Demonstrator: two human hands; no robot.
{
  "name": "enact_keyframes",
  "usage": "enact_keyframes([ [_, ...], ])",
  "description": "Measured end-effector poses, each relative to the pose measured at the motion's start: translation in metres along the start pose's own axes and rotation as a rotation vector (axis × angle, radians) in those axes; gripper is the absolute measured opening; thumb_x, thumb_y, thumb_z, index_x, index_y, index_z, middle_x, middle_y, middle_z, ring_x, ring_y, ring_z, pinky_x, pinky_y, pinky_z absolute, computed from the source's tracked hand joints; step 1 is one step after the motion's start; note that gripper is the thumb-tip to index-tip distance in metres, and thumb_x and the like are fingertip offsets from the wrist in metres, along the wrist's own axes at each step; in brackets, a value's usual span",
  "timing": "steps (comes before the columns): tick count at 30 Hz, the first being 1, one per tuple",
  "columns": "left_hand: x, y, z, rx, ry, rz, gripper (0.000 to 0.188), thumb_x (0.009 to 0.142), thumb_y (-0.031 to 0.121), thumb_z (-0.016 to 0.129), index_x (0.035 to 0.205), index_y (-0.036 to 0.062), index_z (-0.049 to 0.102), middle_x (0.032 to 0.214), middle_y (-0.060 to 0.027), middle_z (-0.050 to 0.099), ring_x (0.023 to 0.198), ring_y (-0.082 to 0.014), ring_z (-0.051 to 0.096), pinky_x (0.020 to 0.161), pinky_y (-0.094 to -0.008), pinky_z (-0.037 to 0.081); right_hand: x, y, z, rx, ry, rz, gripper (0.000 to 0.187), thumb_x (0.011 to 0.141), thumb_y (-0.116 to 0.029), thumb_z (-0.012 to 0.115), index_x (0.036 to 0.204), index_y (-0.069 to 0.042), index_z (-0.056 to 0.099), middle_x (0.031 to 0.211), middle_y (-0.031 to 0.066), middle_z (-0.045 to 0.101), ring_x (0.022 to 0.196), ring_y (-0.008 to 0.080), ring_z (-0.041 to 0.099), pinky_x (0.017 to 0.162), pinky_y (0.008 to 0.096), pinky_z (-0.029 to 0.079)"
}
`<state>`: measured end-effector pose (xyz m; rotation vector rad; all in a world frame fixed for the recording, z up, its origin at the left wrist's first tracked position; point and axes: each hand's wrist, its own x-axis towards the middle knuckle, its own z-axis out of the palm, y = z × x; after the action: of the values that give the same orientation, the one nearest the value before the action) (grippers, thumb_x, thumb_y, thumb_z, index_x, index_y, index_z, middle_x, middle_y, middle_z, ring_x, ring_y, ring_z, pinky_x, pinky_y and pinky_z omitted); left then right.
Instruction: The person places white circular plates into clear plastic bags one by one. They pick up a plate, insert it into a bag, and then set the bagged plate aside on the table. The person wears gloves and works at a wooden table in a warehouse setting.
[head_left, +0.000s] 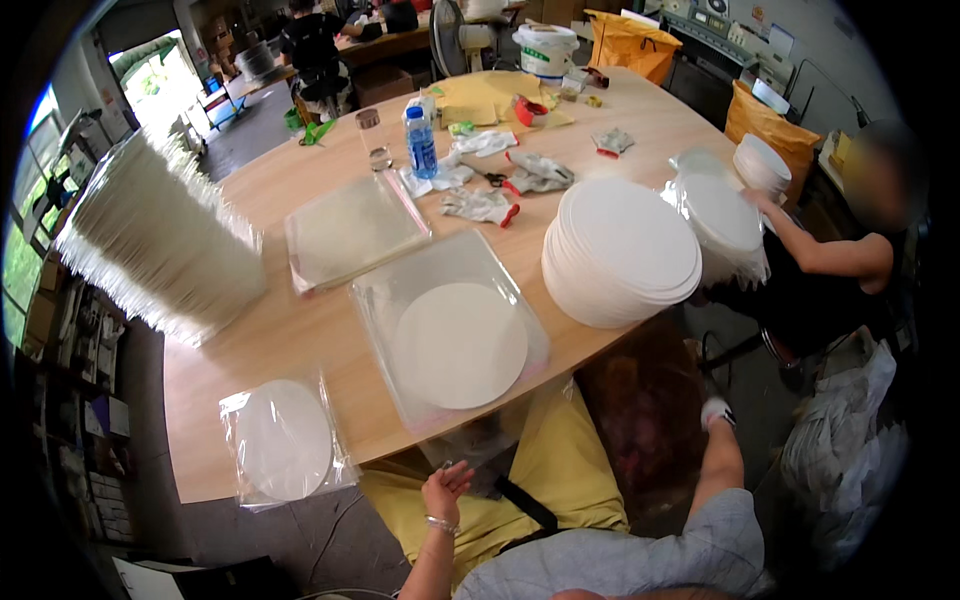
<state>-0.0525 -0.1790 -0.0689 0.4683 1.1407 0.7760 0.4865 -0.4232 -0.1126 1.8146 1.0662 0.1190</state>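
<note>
Palm up below the table's near edge, my left hand (448, 490) has its fingers loosely extended, and I see nothing held in it. Beside it, a clear plastic sheet or bag (490, 437) hangs over my lap. My right hand (717, 412), in what looks like a white glove, is low at my right side; its fingers are too small to make out. A white round disc (462, 345) lies on clear plastic bags (385, 300) before me. Right of it stands a stack of bare white discs (630, 240). A bagged disc (285, 440) overhangs the table's left front edge.
A tall leaning stack of bagged discs (165, 235) stands left. Behind are more flat bags (355, 230), a water bottle (421, 143), work gloves (540, 172) and a white bucket (545, 52). At right a co-worker's hand (762, 200) touches bagged discs (718, 210).
</note>
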Motion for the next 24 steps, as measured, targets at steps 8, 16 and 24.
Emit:
enact_keyframes([
  [8,-0.004,0.01,-0.013,0.018,-0.018,0.084,0.042,0.089,0.029,0.036,0.095,-0.0048,0.059,0.099,-0.0168,0.064,0.081,-0.0275,0.065,0.064,-0.0327,0.051,0.017,-0.075,-0.237,1.331,0.934,-0.34,0.055,0.062,-0.008,0.069,0.112,-0.002,0.048,0.119,0.0165,0.046,0.108,0.0355,0.045,0.096,0.0473,0.035],
  [16,0.005,0.011,-0.057,0.636,0.066,0.71,0.03,0.08,0.006,0.055,0.109,0.0018,0.054,0.118,-0.0161,0.052,0.097,-0.0264,0.056,0.076,-0.0366,0.047,0.055,-0.07,-0.331,1.086,1.46,-0.879,0.013,0.066,-0.014,0.07,0.074,-0.013,0.059,0.094,-0.0026,0.061,0.096,0.0221,0.054,0.09,0.0498,0.041],
  [24,0.027,0.071,-0.006,1.451,-0.203,1.531,0.03,0.066,0.017,0.072,0.094,0.0131,0.064,0.108,-0.0051,0.06,0.102,-0.0242,0.051,0.082,-0.0382,0.041,0.063,-0.06,-0.33,1.288,1.273,-0.991,0.011,0.065,-0.011,0.069,0.074,-0.013,0.063,0.082,0.0008,0.063,0.084,0.0223,0.058,0.082,0.0418,0.046],
])
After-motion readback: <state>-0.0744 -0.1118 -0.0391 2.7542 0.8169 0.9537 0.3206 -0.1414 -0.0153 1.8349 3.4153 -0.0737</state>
